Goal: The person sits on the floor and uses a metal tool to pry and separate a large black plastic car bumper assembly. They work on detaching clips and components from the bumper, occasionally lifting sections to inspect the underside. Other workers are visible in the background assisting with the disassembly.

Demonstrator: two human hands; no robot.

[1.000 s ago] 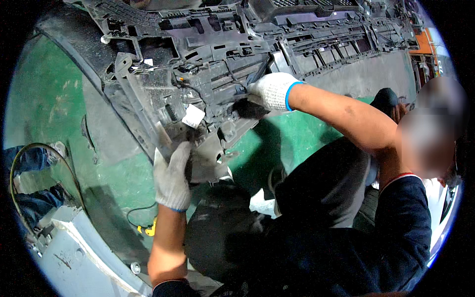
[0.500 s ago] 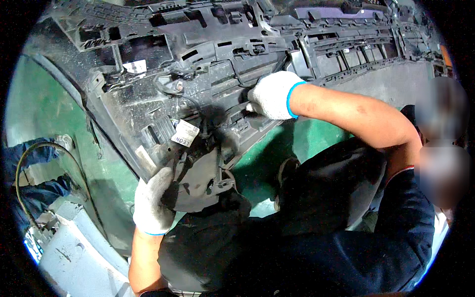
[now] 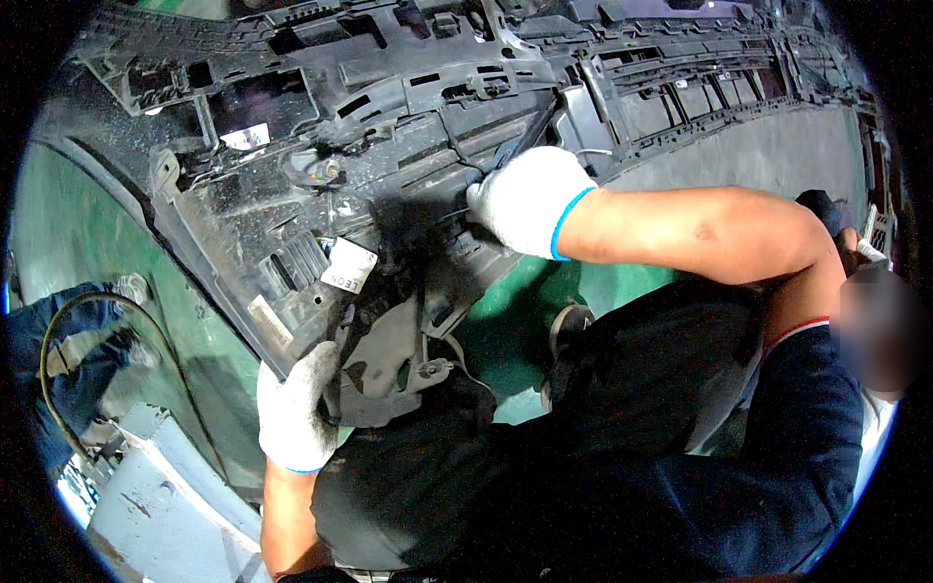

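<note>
A large black car bumper lies with its ribbed inner side up, its near end by my legs. In a white knit glove, my left hand is wrapped round the bumper's near end. My right hand, also gloved, is closed low over the bumper's inner face; whatever its fingers hold is hidden. A thin black cable runs down toward that hand. Between the hands, a white label hangs by the wiring. Farther up sit a round grey fitting and a white sticker.
At the lower left stands a pale blue-grey metal part, with a curved hose beside it. Another person's legs in dark blue trousers are at the left. Green floor shows beside the bumper. More black slatted parts extend at the far right.
My right hand has shifted slightly left and down along the bumper, still closed. The bumper sits a little farther left in view. My left hand keeps its hold at the near end.
</note>
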